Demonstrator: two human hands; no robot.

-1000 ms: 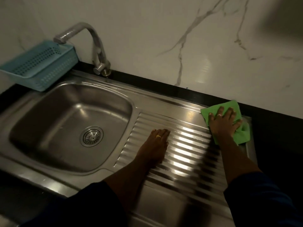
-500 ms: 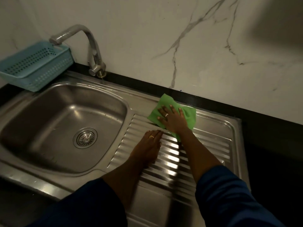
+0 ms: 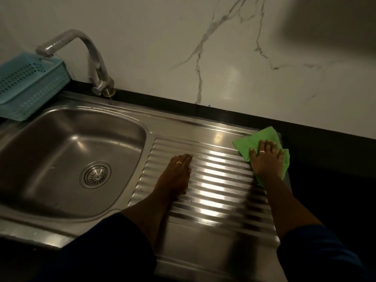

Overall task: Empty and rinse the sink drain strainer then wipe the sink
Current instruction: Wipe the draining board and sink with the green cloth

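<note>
From the head camera, the stainless sink (image 3: 50, 139) takes up the left of the scene, and its drain strainer (image 3: 95, 175) sits seated in the drain hole at the bottom of the basin, well apart from both hands. To the right of the basin runs the ribbed drainboard (image 3: 219, 186), bright with reflections. The left hand (image 3: 175, 176) lies flat on the ribs just right of the basin's edge, fingers straight and together, pointing to the far side, holding nothing; a ring shows on one finger. The right hand (image 3: 265, 159) is at the far right corner of the drainboard, palm down on a green cloth (image 3: 258, 139) — its fingers are spread and nearly straight, pressing the cloth to the steel rather than gripping it, and it too wears a ring. The cloth sticks out past the fingertips and along the right side of the hand. Dark blue sleeves (image 3: 317, 251) cover both forearms at the near edge. At the far left a curved tap (image 3: 89, 55) rises over the basin beside a light blue perforated basket (image 3: 30, 84). A white veined wall (image 3: 162, 37) stands behind — a black counter (image 3: 329, 169) lies to the right.
</note>
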